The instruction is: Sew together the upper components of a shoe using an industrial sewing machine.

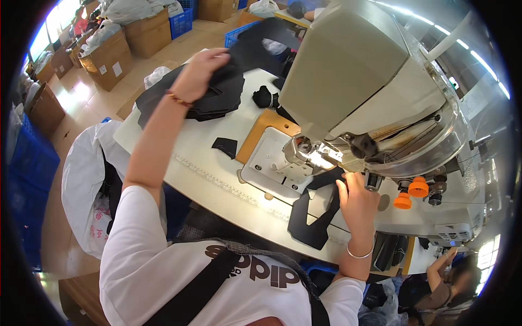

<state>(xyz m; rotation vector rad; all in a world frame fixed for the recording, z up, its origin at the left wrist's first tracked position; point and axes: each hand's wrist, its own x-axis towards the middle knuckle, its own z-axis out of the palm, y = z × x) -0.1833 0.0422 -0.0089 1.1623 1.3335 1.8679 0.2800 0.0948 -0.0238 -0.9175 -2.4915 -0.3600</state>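
My left hand [205, 68] reaches out over the far left of the table, fingers closed on the edge of a black cut piece [258, 46] that is raised and slightly blurred. Below that hand lies a stack of black cut pieces [209, 98]. Beside the sewing machine's needle area, my right hand [359, 196] pinches the edge of another black cut piece [310, 220], shaped with angled arms. Its far end runs towards the lit needle of the sewing machine [353, 70], whose head hides part of it.
A small black scrap [224, 145] and a black bundle [265, 98] lie on the white table [201, 157]. A white sack [87, 179] hangs at the left. Cardboard boxes [106, 60] and blue crates [181, 23] stand behind. Another person [443, 288] sits at the lower right.
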